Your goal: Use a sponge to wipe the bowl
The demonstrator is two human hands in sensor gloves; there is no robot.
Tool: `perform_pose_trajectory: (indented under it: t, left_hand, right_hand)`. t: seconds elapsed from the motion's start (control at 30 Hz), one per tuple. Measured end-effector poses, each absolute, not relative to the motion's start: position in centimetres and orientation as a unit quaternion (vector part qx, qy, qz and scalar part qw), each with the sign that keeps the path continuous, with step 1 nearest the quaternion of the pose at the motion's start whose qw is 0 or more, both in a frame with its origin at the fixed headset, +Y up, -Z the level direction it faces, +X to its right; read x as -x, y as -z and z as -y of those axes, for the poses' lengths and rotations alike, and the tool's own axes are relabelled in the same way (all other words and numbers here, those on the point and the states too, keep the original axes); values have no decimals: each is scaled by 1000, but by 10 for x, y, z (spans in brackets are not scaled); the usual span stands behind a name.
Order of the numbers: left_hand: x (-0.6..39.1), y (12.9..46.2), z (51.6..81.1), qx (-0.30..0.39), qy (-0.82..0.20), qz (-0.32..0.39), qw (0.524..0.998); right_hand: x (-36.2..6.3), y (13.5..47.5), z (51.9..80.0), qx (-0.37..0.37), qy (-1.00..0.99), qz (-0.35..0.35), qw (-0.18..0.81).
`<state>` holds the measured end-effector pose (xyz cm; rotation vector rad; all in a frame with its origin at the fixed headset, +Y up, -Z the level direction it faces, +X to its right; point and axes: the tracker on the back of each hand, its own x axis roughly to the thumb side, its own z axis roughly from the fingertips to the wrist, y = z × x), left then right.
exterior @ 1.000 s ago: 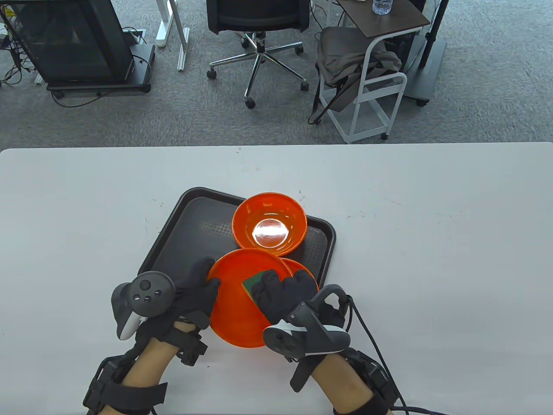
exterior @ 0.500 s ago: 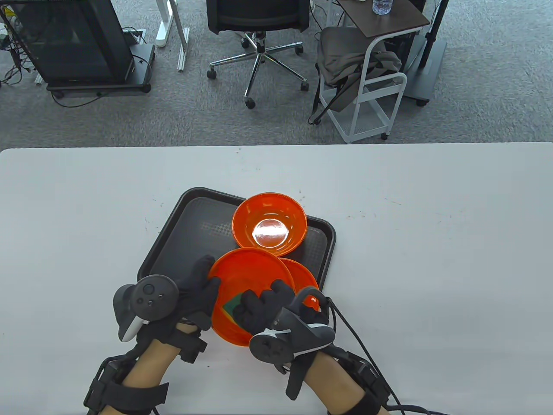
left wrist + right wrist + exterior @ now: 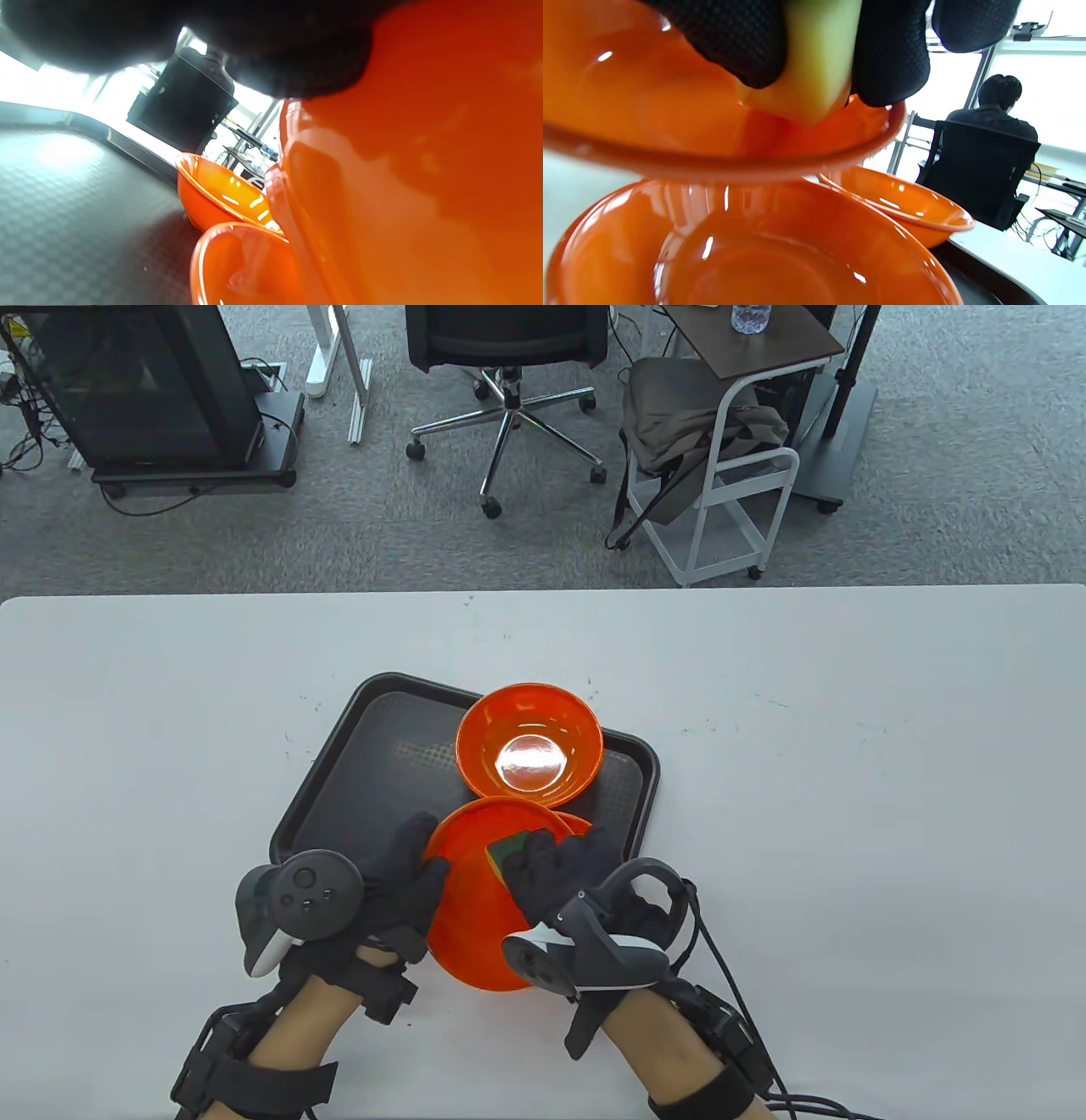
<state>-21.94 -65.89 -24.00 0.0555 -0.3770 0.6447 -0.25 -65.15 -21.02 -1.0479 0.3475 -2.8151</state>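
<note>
My left hand (image 3: 420,861) grips the left rim of a shallow orange bowl (image 3: 471,916) and holds it tilted above the near edge of the black tray (image 3: 373,755). My right hand (image 3: 551,861) holds a green and yellow sponge (image 3: 502,848) and presses it on the bowl's inside near the far rim. In the right wrist view the yellow sponge (image 3: 814,63) sits between my fingers (image 3: 734,38) against the held bowl (image 3: 649,114). In the left wrist view the held bowl (image 3: 424,178) fills the right side, under my fingers (image 3: 297,55).
A deeper orange bowl (image 3: 530,742) stands upright on the tray's far right part. Another orange bowl (image 3: 579,824) lies under the held one, also seen in the right wrist view (image 3: 755,258). The white table (image 3: 848,814) spreads around the tray.
My right hand slid the sponge down to the bowl's near left side, then back up to its far rim. The held bowl and my left hand shifted slightly to the right.
</note>
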Motion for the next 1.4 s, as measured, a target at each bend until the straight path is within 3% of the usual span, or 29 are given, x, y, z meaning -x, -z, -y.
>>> perform_pose_trajectory:
  t: [0.17,0.4,0.57,0.8,1.1,1.4]
  left_hand:
    - [214,239,662,-27,-312,191,930]
    - [233,244,660,-69,-349,161,921]
    - [245,247,661,-85,-340,144,926]
    - [246,252,665,-86,-331,144,929]
    - [229,243,656,-66,-322,193,924]
    - [214,240,665,-54,-327,209,920]
  right_hand:
    - [13,203,651,404,903,-144,27]
    - [22,191,649,481,869,-111,-42]
    - [26,189,649,460,887,-40,-2]
    - [19,198,652,353,930,1,103]
    - [9,205,648,292,941,-82,148]
    - [13,205,649,367,911,-170,76]
